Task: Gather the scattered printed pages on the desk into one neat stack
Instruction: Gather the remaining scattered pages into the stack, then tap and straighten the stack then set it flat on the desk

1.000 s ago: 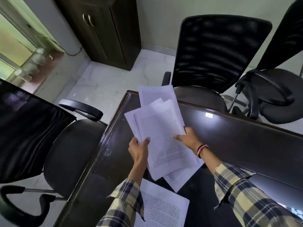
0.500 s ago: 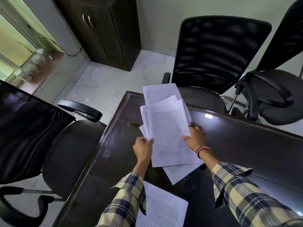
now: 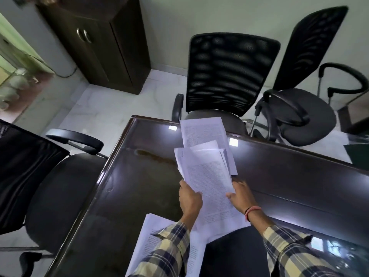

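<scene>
A loose bundle of printed pages (image 3: 207,176) is lifted over the dark glass-topped desk (image 3: 139,186). My left hand (image 3: 189,198) grips its left edge, thumb on top. My right hand (image 3: 241,196) holds the right edge, thumb on the top sheet. The sheets are fanned and misaligned at their far ends. One page (image 3: 201,130) sticks out beyond the bundle toward the desk's far edge. Another printed page (image 3: 147,242) lies flat on the desk near me, partly hidden under my left sleeve.
A black mesh chair (image 3: 229,72) stands behind the desk's far edge, a second one (image 3: 305,100) to its right. Another black chair (image 3: 50,176) sits at the desk's left side. A dark cabinet (image 3: 103,47) stands by the wall.
Both hands have slid nearer along the bundle and pulled the pages closer together. The fan has narrowed. The view has tilted, showing more of the desk.
</scene>
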`<state>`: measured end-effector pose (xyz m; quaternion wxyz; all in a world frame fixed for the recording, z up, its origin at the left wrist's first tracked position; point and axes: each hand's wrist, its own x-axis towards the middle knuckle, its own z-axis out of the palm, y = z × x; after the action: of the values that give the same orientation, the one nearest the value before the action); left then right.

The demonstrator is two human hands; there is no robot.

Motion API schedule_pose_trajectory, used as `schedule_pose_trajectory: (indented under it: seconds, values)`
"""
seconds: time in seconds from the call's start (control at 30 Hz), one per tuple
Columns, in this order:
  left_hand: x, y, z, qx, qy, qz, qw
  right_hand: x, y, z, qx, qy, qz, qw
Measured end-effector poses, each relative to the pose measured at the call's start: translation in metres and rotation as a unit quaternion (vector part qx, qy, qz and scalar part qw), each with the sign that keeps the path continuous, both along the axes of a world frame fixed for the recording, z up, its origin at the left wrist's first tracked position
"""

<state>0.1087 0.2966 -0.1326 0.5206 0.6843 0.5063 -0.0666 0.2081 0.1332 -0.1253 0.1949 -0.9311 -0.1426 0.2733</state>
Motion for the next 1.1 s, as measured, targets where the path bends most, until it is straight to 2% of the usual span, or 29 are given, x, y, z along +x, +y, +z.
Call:
schedule_pose_trajectory:
  seconds: [0.17, 0.33, 0.5, 0.6, 0.8, 1.1]
  values:
    - [-0.014, -0.070, -0.001, -0.047, 0.017, -0.082, 0.995, -0.043, -0.097, 0.002, 0.024, 0.017, -0.087, 0.996]
    - [-0.030, -0.162, 0.001, -0.110, 0.034, -0.170, 0.979, -0.086, -0.211, -0.002, 0.035, 0.043, -0.206, 0.977]
    - [-0.059, -0.242, 0.009, -0.102, 0.073, -0.221, 0.967, -0.120, -0.304, -0.009, 0.010, 0.054, -0.240, 0.969]
    - [-0.084, -0.271, 0.007, -0.068, 0.100, -0.211, 0.970, -0.141, -0.338, -0.021, 0.017, 0.087, -0.229, 0.969]
    - [-0.111, -0.314, 0.025, -0.055, 0.083, -0.152, 0.983, -0.154, -0.388, 0.001, 0.088, 0.169, -0.202, 0.961]
    - [-0.071, -0.305, 0.052, -0.010, 0.051, -0.097, 0.994, -0.107, -0.408, 0.023, 0.132, 0.158, -0.175, 0.963]
